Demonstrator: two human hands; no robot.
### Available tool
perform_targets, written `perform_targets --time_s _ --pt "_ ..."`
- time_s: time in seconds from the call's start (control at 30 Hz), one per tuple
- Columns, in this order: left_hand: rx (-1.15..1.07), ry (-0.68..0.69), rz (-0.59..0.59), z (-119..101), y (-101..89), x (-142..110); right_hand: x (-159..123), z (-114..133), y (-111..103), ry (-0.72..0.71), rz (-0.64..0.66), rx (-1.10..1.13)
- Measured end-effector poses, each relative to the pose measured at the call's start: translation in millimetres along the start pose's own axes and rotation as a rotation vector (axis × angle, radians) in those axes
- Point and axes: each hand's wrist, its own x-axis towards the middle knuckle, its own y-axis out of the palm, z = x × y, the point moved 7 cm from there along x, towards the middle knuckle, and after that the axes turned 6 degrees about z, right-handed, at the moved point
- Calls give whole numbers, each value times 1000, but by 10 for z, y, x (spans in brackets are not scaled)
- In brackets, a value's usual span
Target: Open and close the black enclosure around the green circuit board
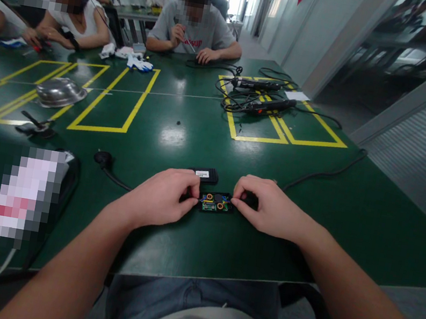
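Note:
In front of me on the table lies an open black plastic case (214,211), low and rectangular. Inside it a green circuit board (211,206) carries copper-wound ring coils and coloured wires. My left hand (168,195) pinches the case's left end between thumb and fingers. At the right end, my right hand (264,206) has a similar pinch; its fingertips partly hide that corner. Just behind the case rests a black ribbed cover (210,175) with a white label. A black cord with a plug (103,158) runs in under my left hand.
A dark cord (325,174) trails off to the right. Left stand a blurred-out packet (23,193), a metal bowl (59,92) and a dark tool (36,125). Corded black tools (269,105) lie at the back right. A co-worker (196,29) sits opposite; others sit left.

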Motion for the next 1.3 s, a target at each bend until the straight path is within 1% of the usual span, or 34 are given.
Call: perform_targets --time_s 0.07,0.17,0.27,0.33,0.5,0.6,0.67,0.73,0.83,0.9,0.97,1.07,1.3 --pt "33 41 -26 -25 -9 -3 5 3 9 1 14 16" --pt "47 86 -152 -62 -61 -9 10 24 5 -3 2 7" --pt "9 44 -292 -17 -102 8 9 21 -1 18 -17 11" --pt "0 -21 -315 49 -74 46 6 10 2 33 -19 23" --pt "66 -190 -222 188 54 136 -3 -5 7 32 -23 44" --pt "59 -216 -231 195 24 127 -11 -12 9 26 -28 60" --pt "-18 -163 -257 159 -28 104 -20 -17 10 27 -30 68" --pt "-119 -71 -248 99 -59 82 -34 -16 12 23 -28 83" --pt "-188 57 -156 -12 -24 61 -47 7 20 -4 -17 113" --pt "-179 101 -93 -69 35 58 -45 22 23 -21 -19 120" --pt "-168 119 -56 -101 91 63 -33 23 28 -22 -24 107" --pt "-155 123 -39 -115 137 76 -5 19 53 -20 -11 63" --pt "-139 116 -19 -119 136 77 8 30 54 -58 -21 77"
